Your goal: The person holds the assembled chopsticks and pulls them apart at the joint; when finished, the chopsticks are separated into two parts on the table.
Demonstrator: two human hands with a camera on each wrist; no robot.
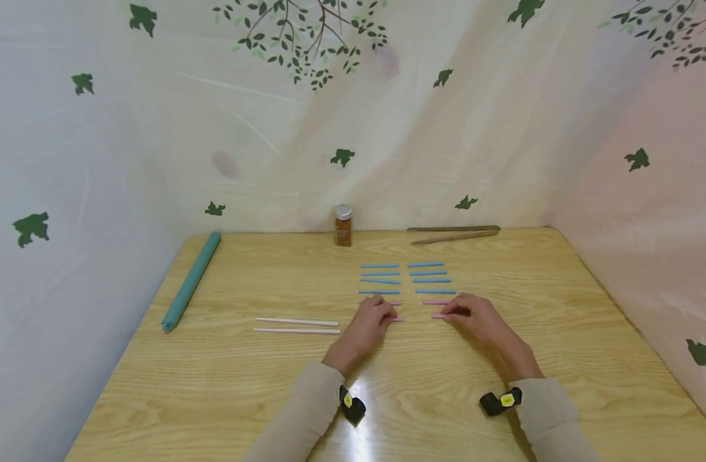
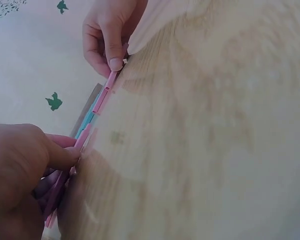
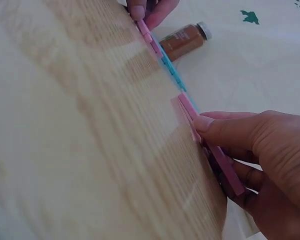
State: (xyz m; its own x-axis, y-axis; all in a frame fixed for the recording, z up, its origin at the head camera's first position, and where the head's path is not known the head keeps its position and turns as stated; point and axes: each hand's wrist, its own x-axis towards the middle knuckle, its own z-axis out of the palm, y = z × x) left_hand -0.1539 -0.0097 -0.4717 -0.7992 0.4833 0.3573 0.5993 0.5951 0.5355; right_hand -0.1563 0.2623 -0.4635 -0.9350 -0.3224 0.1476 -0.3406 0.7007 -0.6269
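Note:
My left hand [image 1: 367,324] pinches a short pink stick [image 1: 398,319] low over the table, thumb and fingers closed on it; in the left wrist view, part of this stick [image 2: 82,137] shows past the thumb. Level with it, my right hand [image 1: 482,321] holds another pink stick [image 1: 438,316] between thumb and fingers, seen closer as a long pink stick [image 3: 190,106] in the right wrist view. Just behind each hand lies one more pink stick, the right one [image 1: 436,301] plainer, the left one [image 1: 396,303] partly covered. Farther back are two columns of blue sticks [image 1: 380,274].
Two long whitish sticks [image 1: 296,321] lie left of my left hand. A teal roll [image 1: 191,282] rests near the table's left edge. At the back stand a spice jar [image 1: 343,230] with a silver lid and, to its right, tongs [image 1: 457,237] lying flat before the cloth wall.

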